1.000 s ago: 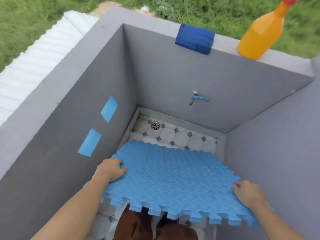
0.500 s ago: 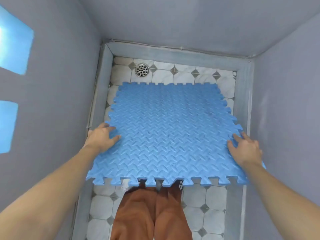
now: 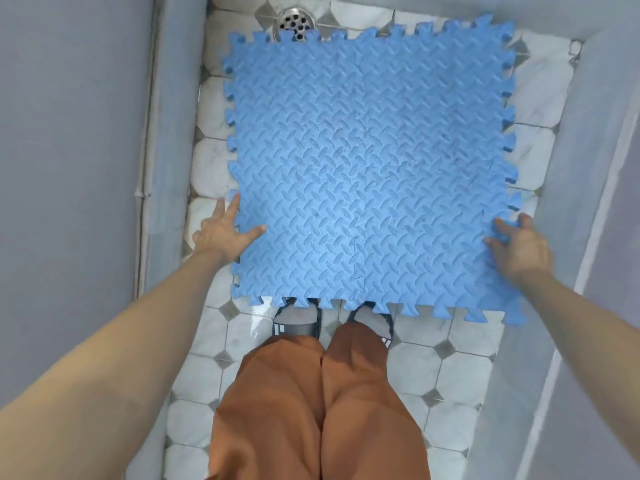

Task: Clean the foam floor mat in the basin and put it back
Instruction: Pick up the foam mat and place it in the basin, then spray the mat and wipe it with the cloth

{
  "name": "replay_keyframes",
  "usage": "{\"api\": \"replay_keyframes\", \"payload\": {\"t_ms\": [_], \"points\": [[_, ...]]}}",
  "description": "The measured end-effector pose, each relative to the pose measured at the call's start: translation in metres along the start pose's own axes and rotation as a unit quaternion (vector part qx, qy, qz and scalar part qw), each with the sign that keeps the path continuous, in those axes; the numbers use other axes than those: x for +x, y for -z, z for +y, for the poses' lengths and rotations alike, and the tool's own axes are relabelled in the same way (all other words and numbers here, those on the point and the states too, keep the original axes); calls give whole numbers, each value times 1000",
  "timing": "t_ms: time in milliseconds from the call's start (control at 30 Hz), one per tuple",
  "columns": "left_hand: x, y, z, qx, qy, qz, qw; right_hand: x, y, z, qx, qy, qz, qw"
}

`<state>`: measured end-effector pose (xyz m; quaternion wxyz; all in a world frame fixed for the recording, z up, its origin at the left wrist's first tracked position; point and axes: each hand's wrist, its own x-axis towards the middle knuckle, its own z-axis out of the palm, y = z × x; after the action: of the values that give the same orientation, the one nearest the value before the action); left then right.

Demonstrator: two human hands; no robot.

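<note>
A blue foam floor mat [image 3: 370, 168] with a ribbed pattern and jigsaw edges lies flat, low over the tiled basin floor [image 3: 446, 372]. My left hand [image 3: 223, 232] grips its left edge near the front corner, thumb on top. At the right edge, my right hand [image 3: 519, 245] holds the mat the same way. Whether the mat rests on the tiles or hovers just above them I cannot tell. Its far edge covers part of the drain [image 3: 294, 24].
Grey basin walls rise close on the left [image 3: 76, 133] and right [image 3: 602, 202]. My legs in orange trousers [image 3: 318, 403] and dark sandals stand on the white octagonal tiles just behind the mat's near edge.
The mat has gone down from mid-height in the basin to floor level, both hands still on its side edges. My view has tipped from the basin rim down to the floor.
</note>
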<state>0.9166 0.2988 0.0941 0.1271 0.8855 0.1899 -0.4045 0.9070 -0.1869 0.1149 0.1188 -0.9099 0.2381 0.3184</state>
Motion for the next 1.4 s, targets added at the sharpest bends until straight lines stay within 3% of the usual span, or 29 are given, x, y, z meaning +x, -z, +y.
{"api": "replay_keyframes", "payload": {"t_ms": [300,633,833,1000,1167,1267,1400], "points": [[16,-3,8,36,-22,-3,999,6,-21,-26,38,-44,-14,998],[35,27,25,49,-62,38,996,8,-42,-23,48,-51,-109,992],[0,52,42,67,-93,47,992,-14,-8,-52,19,9,-95,995],[-74,138,85,59,-165,116,978,-72,93,-93,-8,66,-30,997],[-161,294,158,35,-249,249,935,-132,265,-149,61,123,79,987],[-216,397,210,8,-288,342,895,-171,380,-181,159,160,191,955],[-287,509,270,-60,-340,453,822,-219,509,-210,252,205,337,883]]}}
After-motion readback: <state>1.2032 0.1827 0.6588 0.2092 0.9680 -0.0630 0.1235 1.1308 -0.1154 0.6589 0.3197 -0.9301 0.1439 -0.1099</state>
